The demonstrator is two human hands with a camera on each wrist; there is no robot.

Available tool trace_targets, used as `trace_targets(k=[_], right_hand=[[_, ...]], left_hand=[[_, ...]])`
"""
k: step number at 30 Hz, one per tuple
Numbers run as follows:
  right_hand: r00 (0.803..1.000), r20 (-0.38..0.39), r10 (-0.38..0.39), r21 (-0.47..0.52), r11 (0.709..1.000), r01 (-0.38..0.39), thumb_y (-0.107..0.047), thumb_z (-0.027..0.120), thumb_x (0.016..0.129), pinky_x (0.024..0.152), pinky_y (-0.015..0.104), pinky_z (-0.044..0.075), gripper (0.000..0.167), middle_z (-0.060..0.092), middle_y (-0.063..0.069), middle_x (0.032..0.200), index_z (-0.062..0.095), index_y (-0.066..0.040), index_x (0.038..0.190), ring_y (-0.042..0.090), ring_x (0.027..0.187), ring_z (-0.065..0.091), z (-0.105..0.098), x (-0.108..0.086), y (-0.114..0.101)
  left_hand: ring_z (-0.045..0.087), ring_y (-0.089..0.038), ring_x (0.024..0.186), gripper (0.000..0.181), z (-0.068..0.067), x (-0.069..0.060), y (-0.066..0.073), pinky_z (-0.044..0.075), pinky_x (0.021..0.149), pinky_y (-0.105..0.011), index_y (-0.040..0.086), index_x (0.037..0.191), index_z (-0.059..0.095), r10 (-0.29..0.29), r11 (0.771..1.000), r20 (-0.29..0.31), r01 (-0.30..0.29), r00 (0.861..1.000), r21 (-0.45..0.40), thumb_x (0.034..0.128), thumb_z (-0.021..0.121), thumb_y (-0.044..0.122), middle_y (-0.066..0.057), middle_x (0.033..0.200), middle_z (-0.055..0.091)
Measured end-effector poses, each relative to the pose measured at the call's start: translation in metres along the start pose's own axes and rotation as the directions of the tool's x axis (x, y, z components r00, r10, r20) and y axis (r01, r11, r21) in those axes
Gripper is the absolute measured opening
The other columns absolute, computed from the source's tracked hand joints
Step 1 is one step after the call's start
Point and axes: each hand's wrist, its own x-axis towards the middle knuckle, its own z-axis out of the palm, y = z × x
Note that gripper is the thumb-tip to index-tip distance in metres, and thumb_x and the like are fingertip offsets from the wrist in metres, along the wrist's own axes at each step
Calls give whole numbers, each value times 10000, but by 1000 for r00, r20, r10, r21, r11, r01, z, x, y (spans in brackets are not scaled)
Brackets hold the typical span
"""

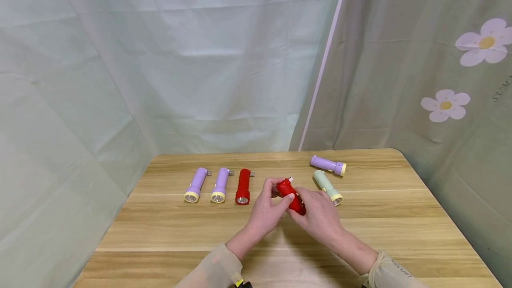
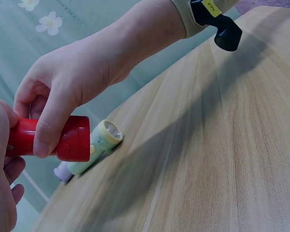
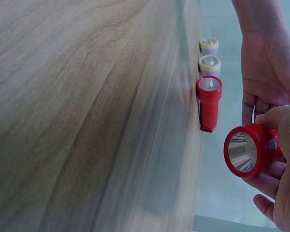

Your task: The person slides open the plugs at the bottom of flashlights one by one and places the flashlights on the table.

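Both hands hold one red flashlight [image 1: 286, 188] above the table, with a small metal plug sticking out at its back end. The left hand [image 1: 269, 208] pinches the back end between thumb and fingers. Around the head end curls the right hand [image 1: 320, 217], its thumb and fingers gripping the body. In the right wrist view the lens of the held flashlight [image 3: 242, 151] faces the camera. In the left wrist view the red body [image 2: 73, 140] lies between thumb and fingers of the right hand [image 2: 70, 77].
Left of the hands lie two purple flashlights [image 1: 197, 184] [image 1: 221, 184] and another red flashlight [image 1: 243, 186], each with a plug out. Beyond the right hand are a green flashlight [image 1: 326, 185] and a purple flashlight [image 1: 326, 164]. A curtain [image 1: 224, 79] hangs behind the wooden table [image 1: 176, 234].
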Motion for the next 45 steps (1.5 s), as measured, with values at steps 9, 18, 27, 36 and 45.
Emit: trace_targets(k=[9, 18, 27, 36, 45], right_hand=[[1000, 3, 2, -3, 1000, -2, -312, 849, 809, 906, 370, 474, 420, 708, -84, 900, 668, -161, 1156, 77, 720, 597, 0, 0, 0], [1000, 15, 8, 1, 1000, -8, -304, 848, 808, 899, 360, 469, 401, 698, -100, 881, 669, -169, 1141, 72, 712, 583, 0, 1, 0], [1000, 20, 4, -6, 1000, -4, -308, 848, 810, 908, 365, 466, 410, 705, -88, 886, 661, -166, 1146, 82, 720, 599, -1, 1, 0], [1000, 15, -2, -9, 1000, 2, -310, 840, 813, 903, 362, 463, 404, 702, -88, 883, 660, -166, 1145, 86, 715, 592, 0, 0, 1], [1000, 22, 3, -10, 1000, -2, -306, 840, 811, 903, 360, 464, 403, 683, -103, 867, 657, -166, 1141, 82, 702, 580, 0, 0, -1]], left_hand=[[572, -179, 1093, 444, 0, 1, 0, 540, 819, -361, 293, 1365, 493, 3, 1000, -1, -3, 1000, -3, 974, 701, 323, 61, 1201, 632], [571, -180, 1097, 446, 0, 1, 1, 539, 828, -357, 299, 1369, 496, -7, 1000, 0, 7, 1000, -1, 973, 701, 317, 57, 1206, 632], [561, -190, 1118, 452, -1, 1, 2, 550, 823, -347, 309, 1379, 489, -22, 1000, 11, 23, 1000, -6, 977, 695, 326, 56, 1237, 619], [567, -189, 1116, 447, -1, 0, 2, 555, 814, -345, 313, 1374, 497, -21, 1000, 15, 21, 1000, -11, 976, 698, 323, 56, 1231, 624], [565, -194, 1120, 445, -1, 0, 3, 555, 815, -346, 330, 1377, 501, -29, 999, 19, 30, 999, -20, 977, 696, 325, 58, 1234, 620]])
